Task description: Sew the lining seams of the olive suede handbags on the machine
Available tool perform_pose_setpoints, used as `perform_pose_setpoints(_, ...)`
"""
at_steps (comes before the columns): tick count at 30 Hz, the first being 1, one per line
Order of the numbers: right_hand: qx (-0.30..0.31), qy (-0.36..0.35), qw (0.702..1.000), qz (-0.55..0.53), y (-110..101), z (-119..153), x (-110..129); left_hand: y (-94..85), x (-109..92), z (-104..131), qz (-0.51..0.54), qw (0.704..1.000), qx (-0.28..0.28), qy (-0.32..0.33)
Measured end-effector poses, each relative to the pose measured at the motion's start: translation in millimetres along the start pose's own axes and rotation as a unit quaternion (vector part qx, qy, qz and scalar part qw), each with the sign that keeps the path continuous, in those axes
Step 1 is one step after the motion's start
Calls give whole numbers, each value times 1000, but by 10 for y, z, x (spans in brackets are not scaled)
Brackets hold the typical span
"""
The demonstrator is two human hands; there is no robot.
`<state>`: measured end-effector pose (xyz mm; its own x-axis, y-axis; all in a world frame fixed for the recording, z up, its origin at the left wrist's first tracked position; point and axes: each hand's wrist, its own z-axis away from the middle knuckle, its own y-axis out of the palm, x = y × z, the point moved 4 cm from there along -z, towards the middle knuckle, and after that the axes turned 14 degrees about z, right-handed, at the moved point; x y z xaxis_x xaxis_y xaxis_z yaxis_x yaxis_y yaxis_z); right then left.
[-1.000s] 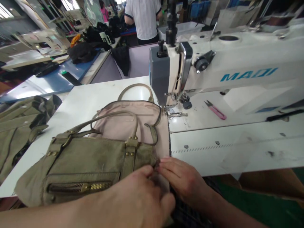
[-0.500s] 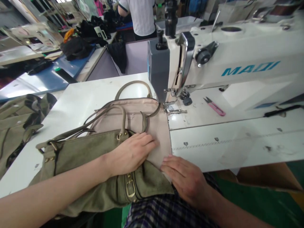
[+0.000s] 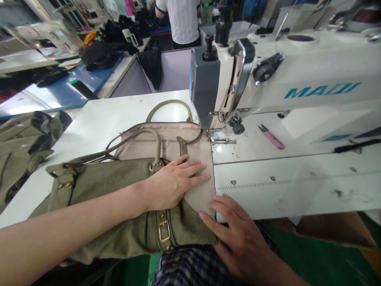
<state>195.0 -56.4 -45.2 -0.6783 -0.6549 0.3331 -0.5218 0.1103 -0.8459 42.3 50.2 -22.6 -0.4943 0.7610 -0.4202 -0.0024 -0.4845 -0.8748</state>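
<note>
An olive green handbag lies over the table's front edge, its pale pink lining spread toward the sewing machine. My left hand rests flat on the lining and the bag's edge, fingers spread. At the lining's right edge, my right hand touches the cloth with its fingers apart. The lining's far right corner reaches the presser foot; whether it lies under the foot I cannot tell. One bag handle arches up behind, and a brass buckle shows on the bag's front.
Pink thread snips lie on the machine bed. A ruler scale runs along the table to the right. More olive bags are piled at the left. Behind stands a person in a white shirt. A cardboard box sits below the table.
My left hand's fingers have spread out and moved slightly right over the lining. The fingers of my right hand have opened apart. The view has shifted a little.
</note>
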Motion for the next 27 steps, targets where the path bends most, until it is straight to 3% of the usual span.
perform_pose_setpoints(4,-50,-48,998,6,-54,-38,-37,-55,-80,-29,35,999,24,-27)
perform_pose_setpoints(10,-30,-99,994,15,-184,-48,-225,-60,-208,-127,52,997,23,-48)
perform_pose_setpoints(17,-44,-111,992,27,-46,-82,-361,-223,-164,-183,81,992,61,-71)
perform_pose_setpoints(23,36,-109,992,-50,-33,-243,-406,-339,-129,-173,98,987,101,-82)
perform_pose_setpoints(27,54,-120,991,-29,-49,-338,-465,-387,-14,-210,98,985,107,-88)
